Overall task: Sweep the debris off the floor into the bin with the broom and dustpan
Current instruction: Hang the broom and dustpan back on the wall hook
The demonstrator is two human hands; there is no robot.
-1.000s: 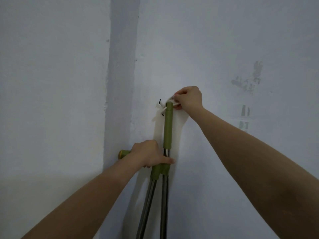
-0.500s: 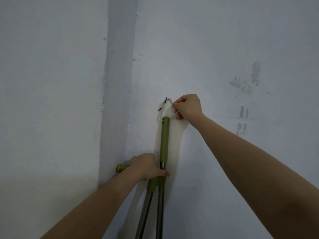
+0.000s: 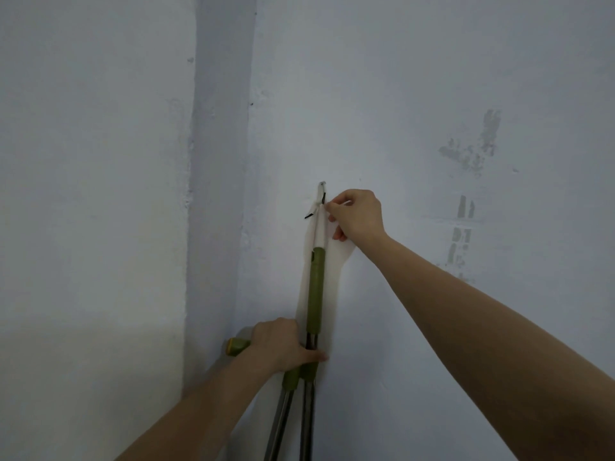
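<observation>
Two metal poles with olive-green grips stand upright against the white wall. The taller green handle [image 3: 315, 291] hangs by a white loop [image 3: 320, 224] from a small wall hook [image 3: 322, 185]. My right hand [image 3: 357, 214] pinches that white loop just below the hook. My left hand [image 3: 283, 346] is wrapped around the shorter green handle [image 3: 237, 346], which bends out to the left, and presses against both poles [image 3: 304, 414]. The broom head, dustpan and bin are out of view.
A wall corner or pillar edge [image 3: 219, 194] runs vertically left of the handles. Grey scuff marks [image 3: 479, 148] mark the wall to the right. The floor is not visible.
The taller handle has slid down, so the white loop now hangs stretched from the hook. My right hand stayed at the loop; my left hand moved down with the poles.
</observation>
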